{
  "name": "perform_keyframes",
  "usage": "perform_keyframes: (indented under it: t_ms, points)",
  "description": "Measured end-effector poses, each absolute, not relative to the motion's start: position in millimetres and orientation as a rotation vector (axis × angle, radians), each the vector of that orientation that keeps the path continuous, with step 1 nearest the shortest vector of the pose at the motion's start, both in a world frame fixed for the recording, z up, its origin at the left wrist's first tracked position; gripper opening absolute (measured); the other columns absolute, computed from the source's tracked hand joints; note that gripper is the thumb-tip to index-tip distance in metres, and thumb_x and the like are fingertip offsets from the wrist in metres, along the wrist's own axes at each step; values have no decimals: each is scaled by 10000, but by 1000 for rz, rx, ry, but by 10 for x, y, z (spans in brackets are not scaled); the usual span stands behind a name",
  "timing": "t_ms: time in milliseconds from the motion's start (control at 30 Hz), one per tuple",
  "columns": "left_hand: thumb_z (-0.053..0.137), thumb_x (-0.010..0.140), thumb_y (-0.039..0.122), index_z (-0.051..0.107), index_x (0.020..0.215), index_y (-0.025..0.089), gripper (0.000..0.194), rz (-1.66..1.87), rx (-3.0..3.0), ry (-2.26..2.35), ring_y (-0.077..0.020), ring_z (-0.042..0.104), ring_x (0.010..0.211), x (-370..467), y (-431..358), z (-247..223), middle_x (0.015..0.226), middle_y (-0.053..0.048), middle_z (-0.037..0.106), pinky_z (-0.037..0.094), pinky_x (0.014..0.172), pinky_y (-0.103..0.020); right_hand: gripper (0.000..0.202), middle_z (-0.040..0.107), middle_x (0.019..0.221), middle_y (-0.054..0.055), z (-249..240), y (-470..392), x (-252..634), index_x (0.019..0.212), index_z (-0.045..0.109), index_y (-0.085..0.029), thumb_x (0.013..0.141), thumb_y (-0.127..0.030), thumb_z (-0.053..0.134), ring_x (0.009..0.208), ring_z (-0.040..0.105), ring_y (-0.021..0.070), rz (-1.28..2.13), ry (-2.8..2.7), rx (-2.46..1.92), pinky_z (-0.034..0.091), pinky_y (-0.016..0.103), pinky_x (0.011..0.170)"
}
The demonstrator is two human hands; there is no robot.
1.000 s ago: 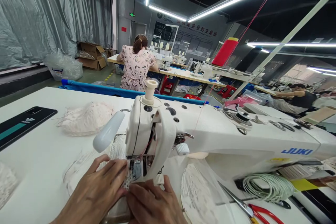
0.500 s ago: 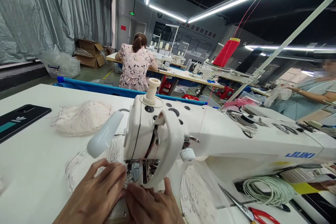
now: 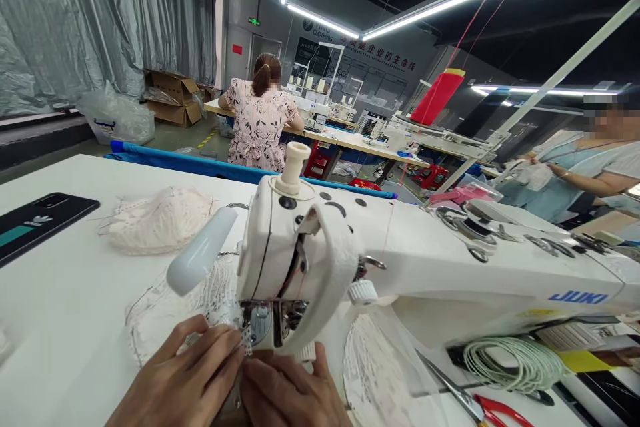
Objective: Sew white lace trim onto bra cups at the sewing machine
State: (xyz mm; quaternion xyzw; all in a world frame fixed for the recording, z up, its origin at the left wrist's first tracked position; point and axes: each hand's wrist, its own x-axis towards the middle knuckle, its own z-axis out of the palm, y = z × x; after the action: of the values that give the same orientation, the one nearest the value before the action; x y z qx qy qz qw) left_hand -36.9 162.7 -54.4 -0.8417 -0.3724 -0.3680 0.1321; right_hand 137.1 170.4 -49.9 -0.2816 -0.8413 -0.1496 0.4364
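Grip of both hands (image 3: 187, 373) on lace (image 3: 220, 297), fingertips pinching.

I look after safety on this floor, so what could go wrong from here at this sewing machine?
The left hand and right hand are close to the sewing machine's presser area, so a fingertip might get caught. The sheer mesh lies by the tips of the scissors and might snag.

Left of the sewing machine (image 3: 310, 233), the white tabletop (image 3: 55, 320) offers bare room between the phone (image 3: 45, 223) and the lace pieces (image 3: 160, 220). Right of the machine's head, scissors (image 3: 463, 393) and coiled cord (image 3: 513, 360) obstruct passage beneath its arm.
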Motion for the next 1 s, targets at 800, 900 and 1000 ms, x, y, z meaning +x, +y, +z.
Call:
perform_keyframes:
  t_ms: [800, 900, 1000]
  points:
    - [376, 860, 59, 630, 926, 219, 307, -974, -2459, -1065, -159, 571, 976, -468, 1780, -734, 988, -22, 673, 250, 1044, -372, 513, 721, 827, -32, -497, 1758, 1406, 827, 655, -179, 1039, -407, 247, 546, 533, 118, -466, -2182, -686, 283, 325, 626]
    - [390, 842, 55, 626, 977, 231, 324, -937, -2438, -1060, -150, 571, 976, -495, 1858, -726, 1008, -8, 671, 225, 1066, -354, 515, 723, 862, -23, -513, 1770, 1429, 831, 653, -175, 1029, -441, 259, 601, 555, 138, -465, -2161, -668, 286, 335, 649]
    - [483, 854, 114, 611, 1036, 237, 254, -837, -2481, -1087, -158, 570, 1005, -563, 1920, -785, 1067, -3, 650, 208, 1100, -381, 549, 720, 870, -6, -552, 1784, 1443, 848, 646, -178, 1021, -477, 219, 628, 558, 152, -448, -2155, -661, 289, 334, 648]
